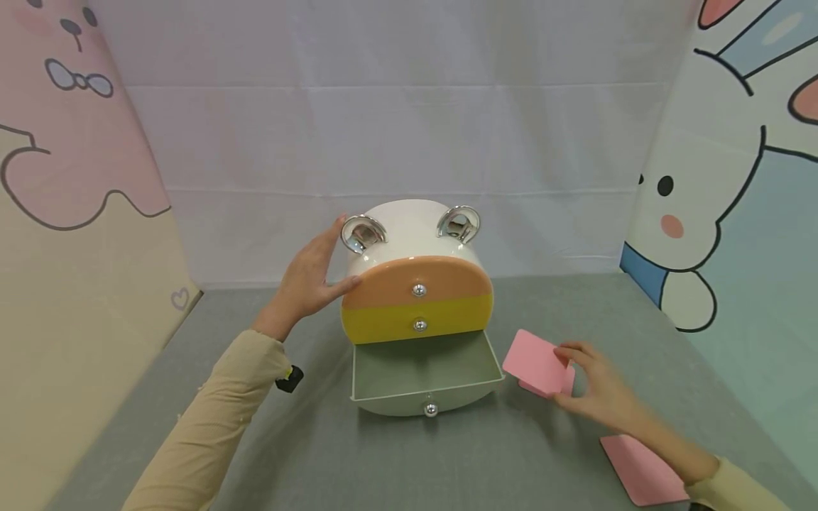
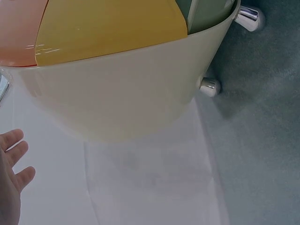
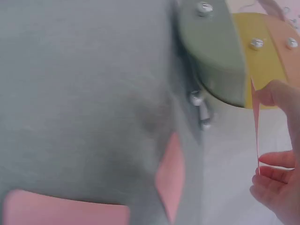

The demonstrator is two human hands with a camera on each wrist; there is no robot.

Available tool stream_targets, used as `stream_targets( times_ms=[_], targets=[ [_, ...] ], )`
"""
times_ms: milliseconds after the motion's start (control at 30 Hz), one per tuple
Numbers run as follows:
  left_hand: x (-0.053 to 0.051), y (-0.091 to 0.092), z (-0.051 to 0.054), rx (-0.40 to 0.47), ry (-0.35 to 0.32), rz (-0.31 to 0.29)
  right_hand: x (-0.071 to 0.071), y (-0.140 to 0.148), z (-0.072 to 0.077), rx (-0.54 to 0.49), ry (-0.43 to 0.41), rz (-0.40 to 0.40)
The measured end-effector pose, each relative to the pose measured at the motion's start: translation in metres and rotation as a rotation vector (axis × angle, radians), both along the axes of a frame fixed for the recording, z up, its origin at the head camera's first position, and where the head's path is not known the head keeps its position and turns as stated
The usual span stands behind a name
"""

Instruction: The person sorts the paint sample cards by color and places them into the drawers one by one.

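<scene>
A small rounded chest of drawers [image 1: 409, 234] stands mid-table, with a white body and silver ears. Its orange top drawer [image 1: 390, 280] and yellow middle drawer [image 1: 383, 325] are closed, while the green bottom drawer [image 1: 418, 365] is pulled out, bare inside. My left hand [image 1: 307, 277] is at the chest's left side, fingers extended and thumb near the orange front; whether it touches is unclear. To the right of the green drawer, my right hand [image 1: 601, 390] pinches a thin pink square card [image 1: 533, 360]. In the right wrist view that card [image 3: 256, 126] is edge-on.
Another pink card [image 3: 171, 178] lies on the grey table beneath the held one, and a further pink card [image 1: 645, 472] lies under the right forearm. White cloth [image 1: 409, 135] hangs behind the chest; cartoon-printed panels [image 1: 735, 234] stand at both sides.
</scene>
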State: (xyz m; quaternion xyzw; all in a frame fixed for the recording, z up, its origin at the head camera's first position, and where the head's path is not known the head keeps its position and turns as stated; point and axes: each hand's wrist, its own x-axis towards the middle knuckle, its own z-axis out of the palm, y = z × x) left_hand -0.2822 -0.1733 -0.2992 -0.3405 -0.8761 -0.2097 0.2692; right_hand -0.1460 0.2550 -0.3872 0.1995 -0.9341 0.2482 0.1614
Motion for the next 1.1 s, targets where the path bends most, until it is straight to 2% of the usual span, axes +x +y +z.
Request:
stream_targets(
  times_ms=[67,133,267,400,700,1100],
  targets=[
    [0.0,0.0,0.0,-0.001,0.0,0.002,-0.004,0.001,0.01,-0.01,0.042,0.037],
    [0.001,0.0,0.0,-0.002,-0.002,0.002,-0.008,-0.001,0.019,-0.015,0.042,0.078],
    [0.002,-0.001,0.001,0.0,-0.004,0.004,-0.017,-0.014,0.033,0.016,-0.007,0.151],
    [0.002,-0.001,0.001,-0.006,-0.008,0.01,-0.026,-0.033,0.04,0.052,-0.044,0.22],
    [0.003,0.0,0.002,-0.005,-0.012,0.012,-0.044,-0.069,0.04,0.123,-0.013,0.411],
    [0.003,0.0,0.002,-0.005,-0.012,0.007,-0.056,-0.093,0.032,0.127,-0.069,0.515]
  ],
)
